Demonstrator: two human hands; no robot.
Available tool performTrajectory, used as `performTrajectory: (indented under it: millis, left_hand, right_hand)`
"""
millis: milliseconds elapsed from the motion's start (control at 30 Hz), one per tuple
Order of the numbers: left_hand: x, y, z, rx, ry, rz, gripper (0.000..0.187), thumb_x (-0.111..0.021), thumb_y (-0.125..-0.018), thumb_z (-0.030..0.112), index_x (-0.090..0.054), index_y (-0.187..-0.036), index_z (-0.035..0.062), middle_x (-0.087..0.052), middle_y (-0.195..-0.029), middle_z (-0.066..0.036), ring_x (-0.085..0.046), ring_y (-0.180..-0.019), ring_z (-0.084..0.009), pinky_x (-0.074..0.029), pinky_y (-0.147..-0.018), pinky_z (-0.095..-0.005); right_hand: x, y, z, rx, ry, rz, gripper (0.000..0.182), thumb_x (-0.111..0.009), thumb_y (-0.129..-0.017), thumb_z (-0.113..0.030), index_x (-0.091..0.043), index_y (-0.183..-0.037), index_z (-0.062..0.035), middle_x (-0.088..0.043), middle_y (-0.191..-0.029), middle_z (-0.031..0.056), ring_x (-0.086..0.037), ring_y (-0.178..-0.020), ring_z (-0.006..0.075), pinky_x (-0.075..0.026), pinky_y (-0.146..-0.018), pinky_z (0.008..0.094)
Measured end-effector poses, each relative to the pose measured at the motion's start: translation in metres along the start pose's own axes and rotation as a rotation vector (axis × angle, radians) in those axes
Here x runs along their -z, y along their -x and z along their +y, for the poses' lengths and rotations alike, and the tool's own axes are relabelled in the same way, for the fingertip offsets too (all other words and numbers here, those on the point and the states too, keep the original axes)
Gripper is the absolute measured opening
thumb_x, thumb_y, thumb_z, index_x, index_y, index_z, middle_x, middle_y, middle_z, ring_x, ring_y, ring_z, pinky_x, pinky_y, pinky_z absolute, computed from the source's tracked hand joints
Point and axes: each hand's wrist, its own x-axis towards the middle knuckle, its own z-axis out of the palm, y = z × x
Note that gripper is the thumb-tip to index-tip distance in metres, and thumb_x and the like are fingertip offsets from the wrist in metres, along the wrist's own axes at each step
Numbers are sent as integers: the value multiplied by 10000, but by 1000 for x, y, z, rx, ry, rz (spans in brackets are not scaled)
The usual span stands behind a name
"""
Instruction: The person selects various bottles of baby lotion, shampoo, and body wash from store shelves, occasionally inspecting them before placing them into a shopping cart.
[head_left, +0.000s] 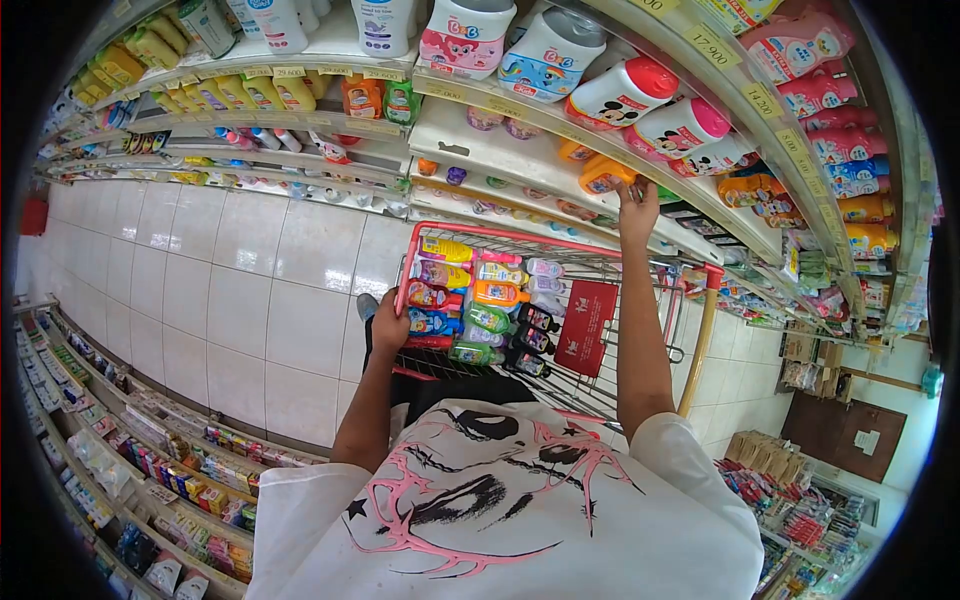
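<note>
My right hand (638, 205) reaches to a shelf, its fingers closed on an orange bottle (606, 174) that lies among others there. My left hand (391, 322) is wrapped round the red rim of the shopping cart (403, 285). Inside the cart, rows of bottles stand or lie together: yellow (446, 249), orange (499, 293), green (487, 318), blue (432, 322) and black ones (534, 340). A red sign (586, 328) hangs on the cart's wire side, right of the bottles.
White shelves (480, 135) with price tags run across the top, bearing large bottles (622, 92). Another shelf row (140, 440) stands at the lower left. A tiled floor (235, 290) lies between them. The cart's yellow handle (697, 350) is at the right.
</note>
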Motion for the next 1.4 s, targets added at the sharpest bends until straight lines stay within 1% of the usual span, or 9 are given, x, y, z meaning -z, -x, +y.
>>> performTrajectory:
  millis: [233, 433, 700, 800, 1067, 1233, 1333, 1367, 1400]
  left_hand:
    - [3, -1, 7, 59, -26, -16, 347, -539, -902, 131, -532, -1240, 54, -624, -1093, -242, -599, -1023, -424, -486, -851, -450]
    - [2, -5, 6, 44, -21, -16, 334, -533, -899, 119, -547, -1218, 21, -620, -1097, -252, -594, -1020, -439, -483, -855, -457]
    - [1, -5, 7, -9, -24, -6, 345, -525, -893, 106, -548, -1225, 11, -627, -1073, -255, -598, -1012, -437, -484, -851, -458]
    - [0, -4, 9, -29, -37, 21, 339, -519, -896, 106, -551, -1221, 14, -628, -1059, -256, -601, -998, -437, -485, -839, -459]
    - [-5, -7, -6, 33, 2, -28, 329, -533, -888, 97, -559, -1210, 32, -633, -1014, -243, -622, -935, -421, -499, -779, -441]
    - [-8, -7, -11, -20, 16, 17, 303, -558, -896, 97, -561, -1191, 27, -636, -937, -226, -637, -887, -404, -508, -771, -411]
    - [-13, -9, -20, -94, 45, 57, 298, -559, -897, 88, -561, -1190, 27, -635, -925, -221, -638, -874, -401, -507, -763, -405]
    - [-11, -8, -10, -89, -1, 56, 277, -553, -903, 87, -558, -1172, 21, -630, -913, -216, -636, -860, -403, -506, -750, -405]
    - [-10, -7, -7, -77, -6, 54, 277, -553, -903, 87, -558, -1172, 21, -630, -913, -216, -636, -860, -403, -506, -750, -405]
  right_hand:
    - [-5, 8, 12, 46, 50, 41, 451, -795, -786, -117, -540, -1119, 48, -600, -1098, 116, -575, -1005, 177, -490, -896, 316]
    - [-1, 8, 28, -67, 134, -82, 419, -763, -808, -89, -541, -1143, 31, -653, -1010, 113, -648, -917, 187, -513, -804, 283]
    - [3, 6, 39, -66, 32, -122, 427, -740, -825, -46, -521, -1181, 45, -640, -1100, 129, -639, -1001, 192, -530, -842, 296]
    - [6, 0, 52, -47, 114, -135, 419, -730, -834, -43, -520, -1186, 45, -646, -1087, 134, -638, -1003, 186, -535, -847, 297]
    - [18, -8, 68, -25, -72, -275, 312, -688, -857, -3, -507, -1105, 49, -659, -1069, 140, -637, -1003, 171, -509, -878, 277]
    - [19, 7, 64, -66, -26, -172, 435, -689, -867, -41, -500, -1248, 54, -655, -1106, 178, -645, -1008, 197, -514, -876, 298]
    - [23, 52, 44, -56, 7, -28, 408, -672, -891, -69, -506, -1240, 60, -637, -1142, 201, -630, -1043, 187, -513, -891, 311]
    - [16, 78, 36, -115, -132, 104, 287, -649, -921, -113, -564, -1132, 62, -672, -988, 138, -639, -897, 140, -526, -769, 283]
    - [16, 106, 39, -176, -63, 64, 225, -643, -930, -132, -588, -1052, 49, -659, -889, 91, -614, -808, 115, -506, -699, 267]
